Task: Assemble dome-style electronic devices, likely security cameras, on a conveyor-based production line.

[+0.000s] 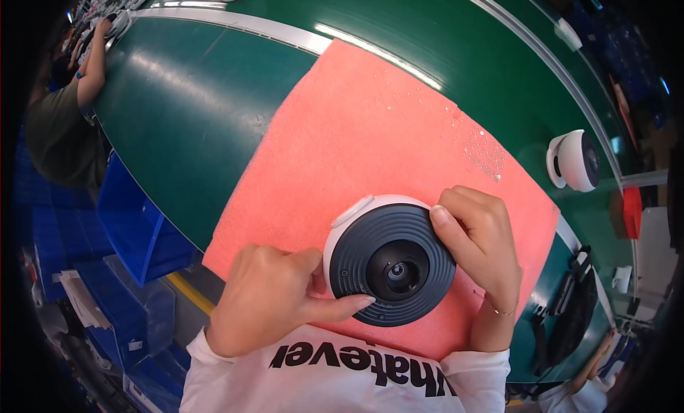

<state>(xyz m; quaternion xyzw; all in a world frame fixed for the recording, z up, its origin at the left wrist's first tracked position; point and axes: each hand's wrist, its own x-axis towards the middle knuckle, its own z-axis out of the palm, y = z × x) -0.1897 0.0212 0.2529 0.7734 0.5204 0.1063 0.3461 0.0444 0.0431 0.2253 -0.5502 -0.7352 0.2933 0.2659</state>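
A round security camera [347, 256] with a white shell and a dark grey ringed front faces up, its lens in the middle, over a pink foam mat [285, 164]. My left hand [274, 292] grips its lower left side, the thumb lying across the ringed front near the lens and the other fingers curled at the rim. At the upper right edge, my right hand [479, 235] is closed around the shell with the thumb on the rim. Small shiny round pieces [484, 154] are scattered on the mat's far right part, several in a cluster.
A similar camera [576, 161] stands on the green belt [484, 64] beyond a metal rail. Blue bins [139, 221] sit at the left below the green table [192, 92]. A black tool or bag [570, 317] lies at the right. Another person [68, 128] works at far left.
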